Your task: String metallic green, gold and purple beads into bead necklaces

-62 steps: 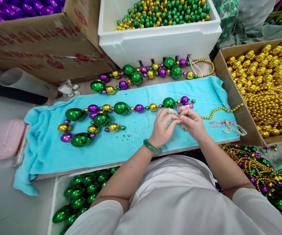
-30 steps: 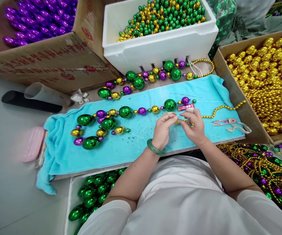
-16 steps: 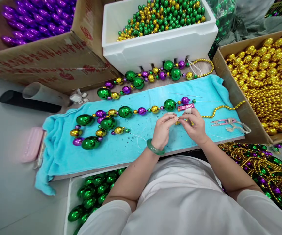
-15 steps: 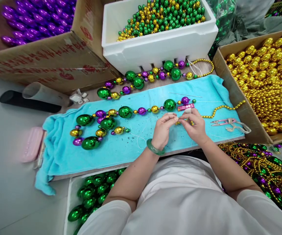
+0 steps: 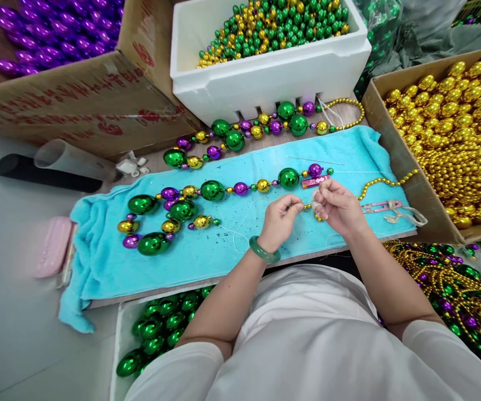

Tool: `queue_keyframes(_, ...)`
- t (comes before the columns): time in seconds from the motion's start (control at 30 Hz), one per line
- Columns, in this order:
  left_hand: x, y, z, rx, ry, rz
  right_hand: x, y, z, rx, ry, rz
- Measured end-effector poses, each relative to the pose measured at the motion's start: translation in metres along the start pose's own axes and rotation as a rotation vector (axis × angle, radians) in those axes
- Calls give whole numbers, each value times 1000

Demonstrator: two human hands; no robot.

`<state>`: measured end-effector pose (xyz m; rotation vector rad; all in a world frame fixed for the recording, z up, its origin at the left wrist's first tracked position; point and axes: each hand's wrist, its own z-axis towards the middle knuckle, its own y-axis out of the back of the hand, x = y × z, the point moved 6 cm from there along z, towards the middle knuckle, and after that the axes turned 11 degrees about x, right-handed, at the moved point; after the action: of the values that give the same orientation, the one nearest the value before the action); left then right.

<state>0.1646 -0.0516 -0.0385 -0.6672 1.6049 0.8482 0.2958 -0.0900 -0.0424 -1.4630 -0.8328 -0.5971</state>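
Note:
My left hand (image 5: 281,221), with a green bangle (image 5: 264,250) on its wrist, pinches the end of a string of small gold beads (image 5: 384,182). The string passes by my right hand and runs on to the cardboard box at the right. Slightly apart, my right hand (image 5: 339,207) is closed with thumb and forefinger together; what they hold is too fine to make out. Past my hands, a garland of large green, purple and gold beads (image 5: 212,190) curves across the turquoise towel (image 5: 199,256). A small dark-red packet (image 5: 312,182) lies just beyond my right hand.
Pink-handled snips (image 5: 381,207) lie right of my right hand. A second garland (image 5: 234,140) stretches along the towel's far edge. Beyond stands a white foam box (image 5: 265,81) of small beads. Cardboard boxes hold purple beads (image 5: 57,33) and gold beads (image 5: 453,145).
My hands have come apart from their meeting point. The right has turned and moved slightly right and up, and part of the gold string now shows between them.

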Motion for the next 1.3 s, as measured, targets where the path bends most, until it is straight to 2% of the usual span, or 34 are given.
queue_keyframes(0.07,-5,-3,0,4,-23,86,2,2,2,-44,39,-9)
queue_keyframes(0.17,-3,0,-1,1,25,12,8,12,6,-95,79,-197)
queue_keyframes(0.27,6,18,-9,-36,122,-127,34,39,-1,-212,154,-755)
queue_keyframes(0.37,17,49,-23,-139,194,-246,65,70,-19,-327,164,-1392)
queue_keyframes(0.47,31,74,-38,-235,266,-358,69,89,-31,-199,-11,-1696)
queue_keyframes(0.57,40,85,-49,-277,331,-427,55,88,-35,-73,-125,-1801)
queue_keyframes(0.77,46,109,-66,-355,372,-371,35,70,-25,-7,-105,-1943)
queue_keyframes(0.9,51,137,-78,-434,485,-19,44,72,-26,12,-23,-1915)
queue_keyframes(0.97,38,148,-77,-497,419,292,52,74,-29,25,18,-1856)
queue_keyframes(1.0,25,148,-74,-524,329,462,55,75,-29,31,27,-1813)
queue_keyframes(1.03,10,142,-69,-537,212,609,57,76,-30,38,25,-1764)
queue_keyframes(1.1,-17,116,-54,-483,-15,771,59,76,-29,60,-2,-1670)
queue_keyframes(1.17,-33,77,-33,-345,-149,660,60,73,-27,86,-27,-1609)
queue_keyframes(1.3,-46,-23,17,78,-261,422,65,60,-24,162,1,-1590)
